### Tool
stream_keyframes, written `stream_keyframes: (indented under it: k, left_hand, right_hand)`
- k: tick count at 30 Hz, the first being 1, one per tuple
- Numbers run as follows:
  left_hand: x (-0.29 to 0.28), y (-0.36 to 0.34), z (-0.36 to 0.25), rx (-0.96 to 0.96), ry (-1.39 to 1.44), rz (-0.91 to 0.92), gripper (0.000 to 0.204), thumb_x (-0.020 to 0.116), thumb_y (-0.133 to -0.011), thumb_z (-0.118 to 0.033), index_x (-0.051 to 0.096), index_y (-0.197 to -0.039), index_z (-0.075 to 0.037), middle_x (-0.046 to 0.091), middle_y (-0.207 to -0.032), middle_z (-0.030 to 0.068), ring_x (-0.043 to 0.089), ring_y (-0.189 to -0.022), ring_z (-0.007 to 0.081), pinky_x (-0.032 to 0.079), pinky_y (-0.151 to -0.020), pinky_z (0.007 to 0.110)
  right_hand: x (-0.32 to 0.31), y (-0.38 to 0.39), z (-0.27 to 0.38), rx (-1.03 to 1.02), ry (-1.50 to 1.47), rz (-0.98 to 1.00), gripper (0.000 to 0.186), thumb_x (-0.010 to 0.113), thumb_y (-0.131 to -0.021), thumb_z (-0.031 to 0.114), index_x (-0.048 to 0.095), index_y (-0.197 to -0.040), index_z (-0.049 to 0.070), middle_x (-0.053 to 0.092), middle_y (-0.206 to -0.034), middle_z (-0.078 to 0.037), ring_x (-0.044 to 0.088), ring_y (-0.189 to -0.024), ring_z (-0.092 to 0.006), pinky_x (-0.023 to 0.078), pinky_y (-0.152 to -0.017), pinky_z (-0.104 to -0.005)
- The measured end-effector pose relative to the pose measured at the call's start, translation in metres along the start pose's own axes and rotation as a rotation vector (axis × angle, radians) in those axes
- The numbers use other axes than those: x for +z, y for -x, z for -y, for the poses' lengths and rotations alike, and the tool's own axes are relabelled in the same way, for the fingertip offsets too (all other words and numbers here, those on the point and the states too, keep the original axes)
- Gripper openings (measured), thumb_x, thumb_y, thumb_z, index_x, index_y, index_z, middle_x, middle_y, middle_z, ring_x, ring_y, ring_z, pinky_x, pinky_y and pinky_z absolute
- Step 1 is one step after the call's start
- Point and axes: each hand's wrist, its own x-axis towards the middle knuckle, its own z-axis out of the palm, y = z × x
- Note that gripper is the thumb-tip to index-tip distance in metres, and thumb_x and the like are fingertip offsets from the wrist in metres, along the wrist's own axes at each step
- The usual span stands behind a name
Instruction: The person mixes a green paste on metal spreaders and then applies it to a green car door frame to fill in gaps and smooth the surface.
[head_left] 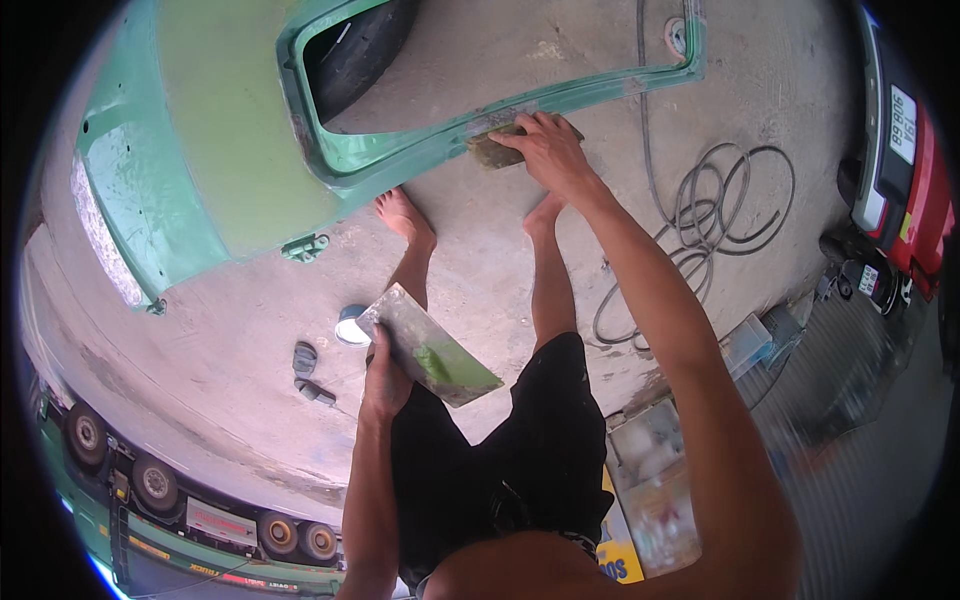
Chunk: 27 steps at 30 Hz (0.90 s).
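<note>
A large green painted metal panel (240,130), which looks like a vehicle door with a window opening, spans the upper left. My right hand (552,152) grips a flat, stained, brownish-green spreader (492,153) and presses it against the lower edge of the window frame (425,148). Closer to my body, my left hand (384,382) holds a flat rectangular mixing board (415,335) tilted above my knee. A smear of light green putty (437,362) lies on that board. The left thumb rests on top; its other fingers are mostly hidden beneath.
Past my right foot, a dark hose (700,215) lies coiled on the concrete floor. A tin (352,326) and dark slippers (305,358) are on the left. Through the window opening shows a tyre (370,55). A red vehicle (922,225) stands far right, a truck (155,485) lower left.
</note>
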Motion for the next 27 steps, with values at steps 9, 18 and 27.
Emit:
stream_keyframes:
  k: [9,18,27]
  left_hand:
    - [0.003,-0.024,0.093,-0.25,-0.115,-0.083,0.087,0.052,-0.098,-0.06,0.033,-0.147,0.008,0.047,-0.145,0.0133,0.045,-0.134,0.0224,0.032,-0.114,0.036]
    - [-0.003,-0.036,0.102,-0.28,-0.114,-0.16,0.085,0.049,-0.099,-0.061,0.038,-0.143,0.011,0.052,-0.139,0.0168,0.049,-0.13,0.0244,0.035,-0.113,0.036]
    - [0.012,-0.038,0.097,-0.255,-0.126,-0.174,0.086,0.048,-0.099,-0.061,0.038,-0.142,0.013,0.053,-0.139,0.0182,0.051,-0.128,0.0247,0.037,-0.111,0.036]
  right_hand:
    - [0.038,-0.033,-0.005,0.02,-0.021,0.105,0.053,0.06,-0.085,0.005,0.066,-0.131,0.032,0.06,-0.126,-0.005,0.053,-0.118,-0.0253,0.043,-0.093,-0.0468]
    - [0.078,0.052,-0.001,0.033,-0.029,0.084,0.059,0.059,-0.083,0.003,0.063,-0.135,0.031,0.057,-0.13,-0.007,0.05,-0.121,-0.0275,0.038,-0.101,-0.0473]
    - [0.025,-0.021,-0.007,0.034,-0.061,0.018,0.053,0.059,-0.085,0.004,0.067,-0.13,0.03,0.059,-0.128,-0.006,0.052,-0.119,-0.0276,0.04,-0.097,-0.0489]
